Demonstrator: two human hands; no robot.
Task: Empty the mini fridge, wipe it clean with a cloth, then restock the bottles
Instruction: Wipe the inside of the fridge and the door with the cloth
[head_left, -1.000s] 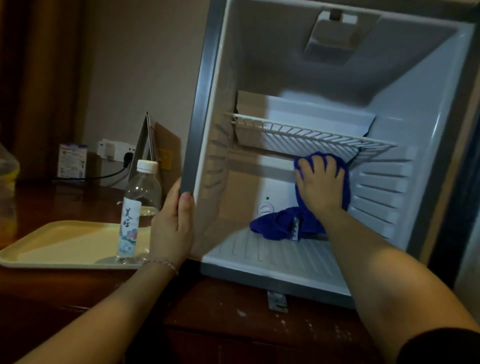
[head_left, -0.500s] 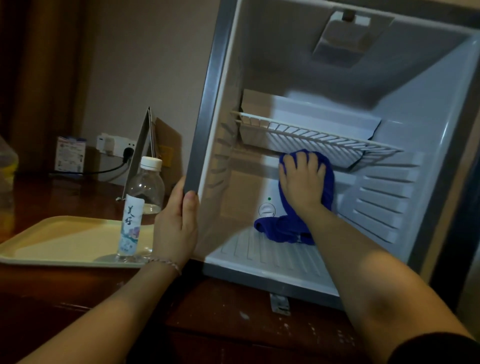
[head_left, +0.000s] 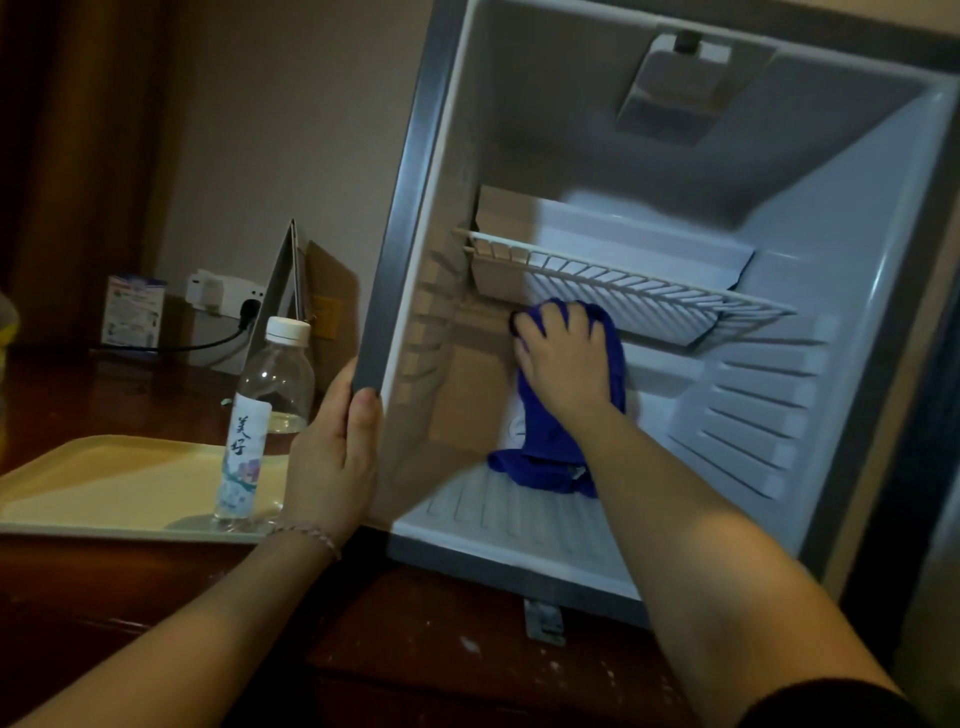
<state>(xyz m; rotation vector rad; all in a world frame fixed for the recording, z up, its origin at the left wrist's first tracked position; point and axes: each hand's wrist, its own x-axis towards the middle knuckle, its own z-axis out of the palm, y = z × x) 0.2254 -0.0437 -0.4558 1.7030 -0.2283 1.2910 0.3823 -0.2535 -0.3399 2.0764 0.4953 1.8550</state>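
Dim rm: beige wall (head_left: 311, 104), brown curtain (head_left: 78, 156) at left, dark wood desk (head_left: 415, 649).

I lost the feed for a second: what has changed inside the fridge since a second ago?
The right hand has slid the blue cloth leftward along the back wall, under the wire shelf, from right of centre toward the left corner. Nothing was taken hold of or let go. The left hand still grips the fridge's left edge; the bottle still stands on the tray.
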